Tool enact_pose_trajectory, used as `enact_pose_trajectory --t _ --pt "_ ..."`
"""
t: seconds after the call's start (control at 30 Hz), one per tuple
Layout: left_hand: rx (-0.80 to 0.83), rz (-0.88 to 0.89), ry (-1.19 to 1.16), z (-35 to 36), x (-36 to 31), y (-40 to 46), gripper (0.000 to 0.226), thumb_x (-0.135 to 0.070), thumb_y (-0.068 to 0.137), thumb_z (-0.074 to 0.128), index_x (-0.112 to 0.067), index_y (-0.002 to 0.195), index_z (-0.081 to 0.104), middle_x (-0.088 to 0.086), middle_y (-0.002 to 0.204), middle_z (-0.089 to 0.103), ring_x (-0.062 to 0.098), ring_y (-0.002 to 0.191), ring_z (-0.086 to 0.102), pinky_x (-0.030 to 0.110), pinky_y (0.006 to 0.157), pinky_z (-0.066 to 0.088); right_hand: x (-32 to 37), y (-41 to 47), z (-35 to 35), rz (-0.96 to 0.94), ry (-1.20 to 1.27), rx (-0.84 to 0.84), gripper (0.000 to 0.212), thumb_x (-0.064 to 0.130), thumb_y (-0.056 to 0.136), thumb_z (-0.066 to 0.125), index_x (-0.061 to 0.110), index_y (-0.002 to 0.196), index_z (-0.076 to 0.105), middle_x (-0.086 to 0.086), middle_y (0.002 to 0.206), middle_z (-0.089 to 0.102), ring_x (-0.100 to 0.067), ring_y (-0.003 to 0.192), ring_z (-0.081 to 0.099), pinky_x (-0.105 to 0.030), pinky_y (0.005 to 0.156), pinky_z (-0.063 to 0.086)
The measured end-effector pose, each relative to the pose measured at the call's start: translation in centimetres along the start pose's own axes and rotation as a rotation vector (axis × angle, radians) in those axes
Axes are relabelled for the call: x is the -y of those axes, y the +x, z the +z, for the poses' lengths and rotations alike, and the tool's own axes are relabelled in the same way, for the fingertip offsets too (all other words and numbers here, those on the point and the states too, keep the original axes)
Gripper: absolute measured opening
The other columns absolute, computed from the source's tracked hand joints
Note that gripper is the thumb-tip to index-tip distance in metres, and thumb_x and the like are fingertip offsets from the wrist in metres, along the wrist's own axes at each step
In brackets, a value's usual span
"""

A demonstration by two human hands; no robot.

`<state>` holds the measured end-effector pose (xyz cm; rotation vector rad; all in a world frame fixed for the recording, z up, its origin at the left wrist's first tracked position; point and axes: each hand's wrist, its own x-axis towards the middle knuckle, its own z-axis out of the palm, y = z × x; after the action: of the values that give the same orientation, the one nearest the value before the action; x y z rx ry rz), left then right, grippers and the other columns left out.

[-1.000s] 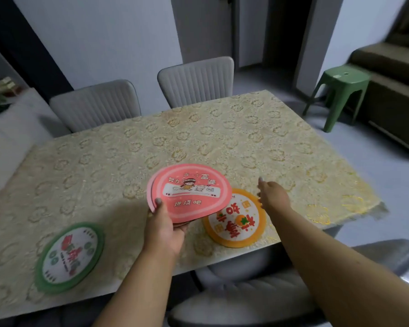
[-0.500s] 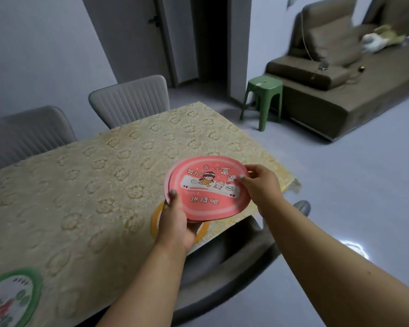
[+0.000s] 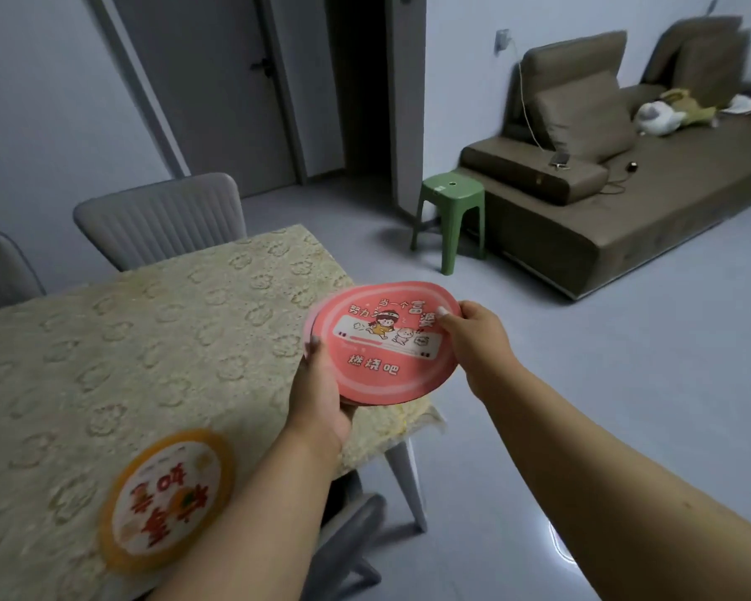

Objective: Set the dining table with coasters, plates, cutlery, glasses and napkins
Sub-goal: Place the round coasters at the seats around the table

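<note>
The left hand (image 3: 321, 405) holds a small pile of pink coasters (image 3: 386, 340) from below, its grip curled round the near edge. The right hand (image 3: 473, 336) pinches the far edge of the top one. The pile hangs in the air over the corner of the table (image 3: 148, 340), partly past the edge. If the right hand pulls too fast, the lower coaster could slip and drop to the floor. An orange coaster (image 3: 165, 501) already lies flat on the table, near the front edge. A grey chair (image 3: 161, 219) stands behind the table. A green stool (image 3: 452, 201) stands beside a brown sofa (image 3: 625, 188), well apart.
</note>
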<state>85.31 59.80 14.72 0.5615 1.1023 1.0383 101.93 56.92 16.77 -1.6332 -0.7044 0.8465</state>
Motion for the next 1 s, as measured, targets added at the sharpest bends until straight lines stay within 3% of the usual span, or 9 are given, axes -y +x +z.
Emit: enact_pose_trajectory --t 0.1,0.23,0.4,0.5,0.67,0.83,1.0 --pt "-0.028 0.011 0.051 5.0 1.8 1.4 0.033 -0.046 0.1 0.042 -0.023 0.107 0.066 -0.003 0.083 0.075 0.016 0.076 0.071 0.028 0.058 0.054 0.1 3.8 -3.8 -0.02 -0.03 0.005 0.009 0.019 0.093 0.056 0.015 0.091 0.064 -0.009 0.09 0.069 -0.023 0.077 0.064 -0.036 0.068 0.052" --pt "-0.073 0.028 0.134 9.8 3.4 4.4 0.036 -0.049 0.099 0.04 -0.025 0.115 0.062 0.004 0.103 0.072 0.024 0.091 0.069 0.036 0.07 0.057 -0.4 8.4 -7.4 -0.026 -0.074 -0.016 0.007 0.02 0.091 0.057 0.022 0.093 0.064 -0.002 0.089 0.069 -0.024 0.085 0.067 -0.045 0.081 0.056" --pt "-0.073 0.056 0.145 15.0 4.6 8.6 0.035 -0.047 0.1 0.039 -0.025 0.119 0.059 0.004 0.1 0.073 0.023 0.082 0.071 0.033 0.062 0.056 -0.7 14.4 -9.9 -0.053 -0.135 -0.048 0.011 0.021 0.09 0.059 0.021 0.098 0.067 0.003 0.087 0.069 -0.021 0.085 0.066 -0.043 0.082 0.055" --pt "-0.081 0.063 0.12 18.1 5.0 12.1 0.031 -0.043 0.1 0.042 -0.027 0.119 0.059 0.001 0.095 0.073 0.021 0.082 0.07 0.033 0.066 0.055 -0.5 19.0 -10.6 -0.063 -0.175 -0.068 0.009 0.018 0.09 0.06 0.021 0.095 0.067 0.004 0.085 0.068 -0.02 0.084 0.065 -0.04 0.081 0.054" --pt "-0.074 0.066 0.086 23.3 3.7 19.8 0.027 -0.039 0.102 0.041 -0.03 0.12 0.058 0.004 0.105 0.071 0.026 0.092 0.068 0.027 0.053 0.053 1.4 29.0 -9.7 -0.091 -0.263 -0.091 0.009 0.018 0.09 0.059 0.022 0.086 0.066 -0.002 0.084 0.069 -0.024 0.082 0.065 -0.042 0.077 0.055" --pt "-0.069 0.07 0.072 26.3 -0.1 28.0 0.027 -0.041 0.101 0.041 -0.032 0.117 0.06 0.002 0.103 0.072 0.025 0.097 0.068 0.035 0.067 0.056 4.7 38.7 -7.0 -0.125 -0.319 -0.092 0.01 0.019 0.091 0.057 0.022 0.091 0.067 0.0 0.084 0.068 -0.023 0.081 0.064 -0.041 0.075 0.055" --pt "-0.13 0.087 -0.008 27.1 -4.1 34.7 0.021 -0.029 0.101 0.046 -0.029 0.115 0.063 0.005 0.101 0.073 0.026 0.094 0.069 0.037 0.069 0.057 6.9 47.0 -2.0 -0.125 -0.275 -0.029 0.008 0.018 0.092 0.057 0.023 0.089 0.063 -0.001 0.085 0.067 -0.024 0.083 0.064 -0.039 0.076 0.055"
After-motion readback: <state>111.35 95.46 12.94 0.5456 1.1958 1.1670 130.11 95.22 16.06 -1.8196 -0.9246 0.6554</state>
